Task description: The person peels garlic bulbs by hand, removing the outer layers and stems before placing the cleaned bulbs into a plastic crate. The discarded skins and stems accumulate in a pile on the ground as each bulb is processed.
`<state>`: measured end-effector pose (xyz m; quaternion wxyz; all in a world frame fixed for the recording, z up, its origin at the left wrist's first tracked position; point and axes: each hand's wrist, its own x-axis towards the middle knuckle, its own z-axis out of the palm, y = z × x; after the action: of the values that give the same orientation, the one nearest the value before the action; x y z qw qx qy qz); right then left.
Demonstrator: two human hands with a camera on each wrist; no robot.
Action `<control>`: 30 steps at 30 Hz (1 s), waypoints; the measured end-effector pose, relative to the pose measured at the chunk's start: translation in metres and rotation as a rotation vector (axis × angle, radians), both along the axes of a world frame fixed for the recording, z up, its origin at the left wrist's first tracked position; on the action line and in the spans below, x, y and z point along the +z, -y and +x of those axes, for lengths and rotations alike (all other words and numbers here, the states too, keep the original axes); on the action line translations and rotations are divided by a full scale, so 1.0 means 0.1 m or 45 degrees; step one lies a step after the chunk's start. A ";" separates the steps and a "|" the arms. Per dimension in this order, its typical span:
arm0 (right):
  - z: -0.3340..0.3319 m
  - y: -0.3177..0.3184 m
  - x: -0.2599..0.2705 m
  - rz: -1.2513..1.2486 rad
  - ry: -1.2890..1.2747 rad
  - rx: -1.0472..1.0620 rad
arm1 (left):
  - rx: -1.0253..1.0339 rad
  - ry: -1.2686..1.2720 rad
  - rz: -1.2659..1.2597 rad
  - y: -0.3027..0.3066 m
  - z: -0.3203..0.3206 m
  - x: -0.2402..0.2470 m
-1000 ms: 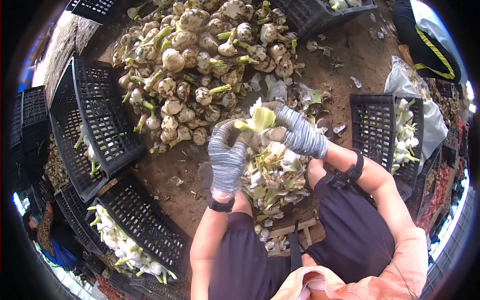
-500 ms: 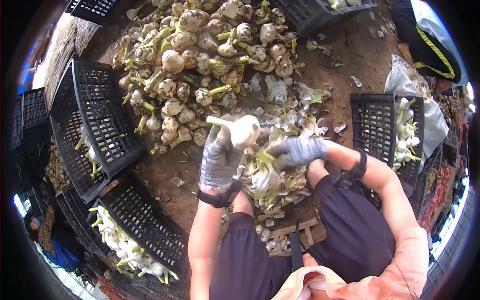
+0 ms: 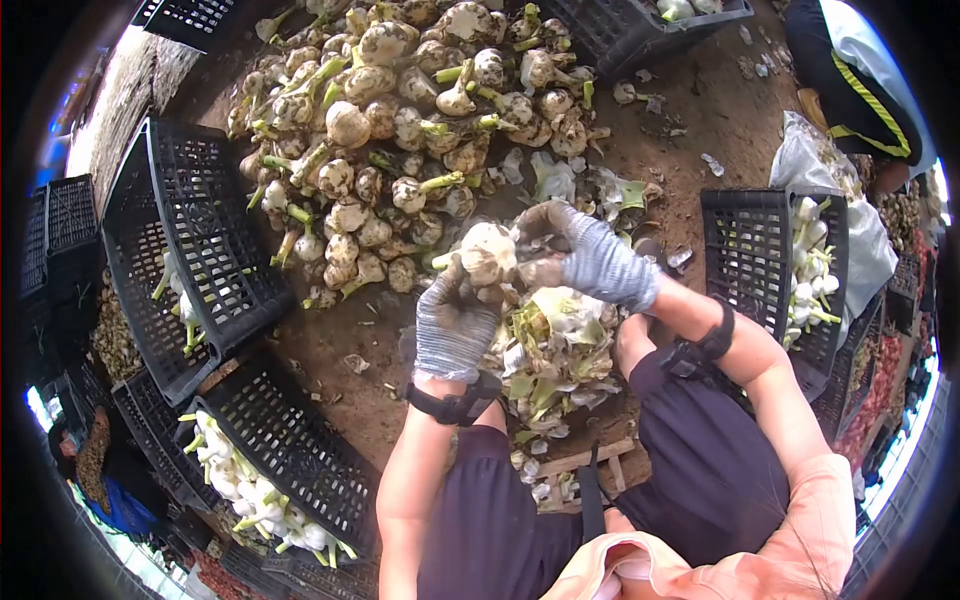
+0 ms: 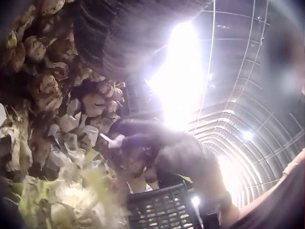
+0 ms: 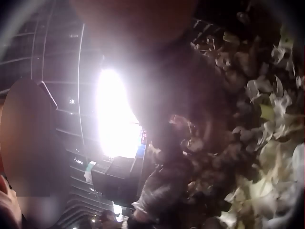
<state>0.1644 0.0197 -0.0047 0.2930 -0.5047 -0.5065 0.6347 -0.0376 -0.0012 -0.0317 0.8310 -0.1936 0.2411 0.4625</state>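
Observation:
A whitish garlic bulb [image 3: 488,252] with brown marks is held in the head view, its short green stem pointing left. My gloved left hand [image 3: 452,325] grips it from below, thumb and fingers around its lower side. The gloved right hand [image 3: 592,258] is at the bulb's right side, its fingers and thumb curled against it; the exact contact is hard to see. In the left wrist view the left glove [image 4: 136,36] fills the top, and the right hand [image 4: 183,155] is blurred. The right wrist view is dark and blurred around the hands.
A heap of unpeeled garlic [image 3: 370,130] lies beyond the hands; peelings [image 3: 555,350] are piled below them. Black crates stand at left [image 3: 215,240], lower left [image 3: 300,450] and right [image 3: 745,250], several white bulbs [image 3: 245,485] in the lower-left one. Another person [image 3: 850,90] is at upper right.
The right hand has let go of the green and white peelings it held lower down and moved up to the bulb. The bulb has turned in my left hand, its marked side now showing.

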 end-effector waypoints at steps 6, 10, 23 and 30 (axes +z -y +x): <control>-0.08 0.02 0.00 -0.279 -0.433 -0.135 | -0.027 -0.664 0.121 0.05 0.03 -0.14; 0.18 -0.14 0.02 -0.690 -1.181 -0.295 | -0.064 -1.040 0.382 0.05 0.03 0.02; -0.01 -0.04 0.09 -0.232 -0.105 -0.015 | -0.259 -1.653 0.442 -0.01 0.06 0.12; -0.12 -0.04 -0.03 0.014 0.207 0.266 | -0.417 -1.685 0.610 -0.05 0.09 0.21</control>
<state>0.1526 0.0239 -0.0079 0.1859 -0.4974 -0.5818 0.6161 -0.0290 0.0034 -0.0105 0.5891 0.3533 0.6116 0.3925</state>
